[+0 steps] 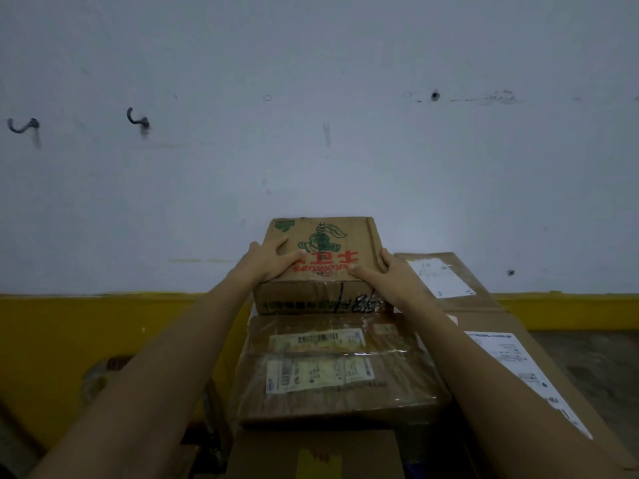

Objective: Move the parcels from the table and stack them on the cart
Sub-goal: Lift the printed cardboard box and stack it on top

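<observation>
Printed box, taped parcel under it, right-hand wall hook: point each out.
printed box [325, 243]: head view, green print on its top.
taped parcel [318, 373]: head view, lower label on its top.
right-hand wall hook [141, 122]: head view, base at the wall.

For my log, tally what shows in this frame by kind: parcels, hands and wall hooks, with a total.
Cardboard parcels: 5
Hands: 2, both on the printed parcel at the top
Wall hooks: 2
Total: 9
</observation>
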Motion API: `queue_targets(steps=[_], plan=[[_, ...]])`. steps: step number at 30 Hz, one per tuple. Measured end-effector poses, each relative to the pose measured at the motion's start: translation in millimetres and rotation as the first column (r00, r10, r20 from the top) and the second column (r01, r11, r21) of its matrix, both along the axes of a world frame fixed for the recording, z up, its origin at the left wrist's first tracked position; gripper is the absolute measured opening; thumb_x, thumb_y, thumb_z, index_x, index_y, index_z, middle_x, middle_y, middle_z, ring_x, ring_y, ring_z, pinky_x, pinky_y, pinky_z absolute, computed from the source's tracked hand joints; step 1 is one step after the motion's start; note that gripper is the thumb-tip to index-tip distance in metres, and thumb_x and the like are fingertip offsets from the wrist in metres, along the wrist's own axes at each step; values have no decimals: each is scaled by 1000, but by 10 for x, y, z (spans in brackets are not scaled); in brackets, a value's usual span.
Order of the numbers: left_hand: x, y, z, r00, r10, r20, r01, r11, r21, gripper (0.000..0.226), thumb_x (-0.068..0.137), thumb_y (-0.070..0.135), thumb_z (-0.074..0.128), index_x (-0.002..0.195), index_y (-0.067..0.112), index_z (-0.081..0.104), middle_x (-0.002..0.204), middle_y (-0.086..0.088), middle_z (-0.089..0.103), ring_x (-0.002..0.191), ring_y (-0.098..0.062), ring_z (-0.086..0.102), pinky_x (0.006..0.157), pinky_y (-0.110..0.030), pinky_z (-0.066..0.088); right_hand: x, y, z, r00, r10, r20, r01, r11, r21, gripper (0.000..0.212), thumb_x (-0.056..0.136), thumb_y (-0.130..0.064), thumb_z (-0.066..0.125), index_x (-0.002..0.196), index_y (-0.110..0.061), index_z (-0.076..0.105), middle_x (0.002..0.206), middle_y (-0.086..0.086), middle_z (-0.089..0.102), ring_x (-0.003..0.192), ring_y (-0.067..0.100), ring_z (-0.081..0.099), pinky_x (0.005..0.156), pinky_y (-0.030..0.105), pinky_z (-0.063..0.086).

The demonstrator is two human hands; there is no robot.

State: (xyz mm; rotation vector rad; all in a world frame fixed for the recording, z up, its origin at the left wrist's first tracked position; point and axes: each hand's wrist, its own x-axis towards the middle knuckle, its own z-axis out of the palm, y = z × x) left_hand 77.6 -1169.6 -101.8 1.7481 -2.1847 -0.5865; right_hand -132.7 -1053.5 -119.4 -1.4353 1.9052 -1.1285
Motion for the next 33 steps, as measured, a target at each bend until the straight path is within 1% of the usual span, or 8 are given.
queue_targets(steps=[3, 11, 15, 18, 20, 24, 29, 33], plan=[[-3, -26, -22, 1000, 11, -15, -11, 1000, -3, 82, 77, 76, 40, 147, 36, 22, 145, -20, 34, 122, -39, 47, 102, -47, 42, -8, -39, -76, 999, -16, 50, 18, 999, -28, 81, 77, -54, 65, 144, -25, 31, 88, -28, 45, 75, 3, 55, 51, 14, 38], [-1, 20, 20, 1000, -4, -5, 4, 998, 56, 81, 80, 75, 38, 148, 38, 14, 150, -19, 29, 131, -38, 38, 107, -47, 35, 7, -5, -37, 997, -17, 74, 18, 1000, -11, 90, 77, -58, 63, 148, -24, 21, 129, -3, 51, 100, 16, 59, 73, 24, 45], [1, 3, 85, 996, -68, 65, 61, 993, 105, 84, 81, 75, 35, 149, 36, 7, 152, -17, 26, 135, -37, 33, 110, -47, 31, -1, 75, 38, 994, 15, 105, -17, 1000, 21, 92, 77, -60, 61, 149, -24, 17, 142, 0, 45, 97, 10, 55, 66, 16, 44], [7, 11, 141, 994, -70, 78, 61, 992, 107, 88, 77, 78, 37, 149, 37, 5, 152, -19, 22, 134, -39, 31, 110, -49, 30, -68, 169, 79, 999, -16, 40, 13, 997, 70, 94, 77, -67, 55, 150, -22, 16, 153, 4, 29, 130, 22, 42, 104, 38, 40], [4, 87, 196, 995, -47, 93, 44, 998, 34, 92, 73, 81, 38, 148, 39, 5, 152, -18, 19, 134, -42, 30, 108, -51, 31, -125, 279, 115, 999, -28, 28, 26, 999, 46, 88, 80, -64, 54, 149, -21, 20, 154, 4, 27, 138, 22, 33, 112, 38, 29], [-69, 350, 394, 992, -77, 99, 96, 976, -198, 90, 72, 82, 39, 147, 41, 12, 152, -16, 22, 136, -41, 25, 105, -54, 28, -258, 632, 265, 998, -34, -62, 32, 999, -39, 75, 83, -57, 56, 145, -22, 33, 147, 3, 41, 131, 18, 41, 98, 27, 32], [-437, 918, 644, 968, -189, 165, 236, 912, -337, 88, 73, 83, 34, 146, 39, 16, 149, -13, 33, 134, -34, 35, 103, -51, 34, -489, 1311, 398, 988, -9, -156, 3, 999, -37, 65, 83, -60, 53, 140, -31, 39, 137, -1, 49, 112, 11, 49, 80, 22, 39], [-999, 1541, 766, 950, -299, 88, 309, 869, -387, 80, 78, 77, 36, 144, 33, 27, 145, -14, 38, 131, -34, 38, 101, -48, 36, -821, 2006, 467, 942, 2, -336, -25, 998, -65, 64, 84, -58, 53, 140, -29, 40, 139, -2, 50, 117, 14, 52, 88, 23, 39]])
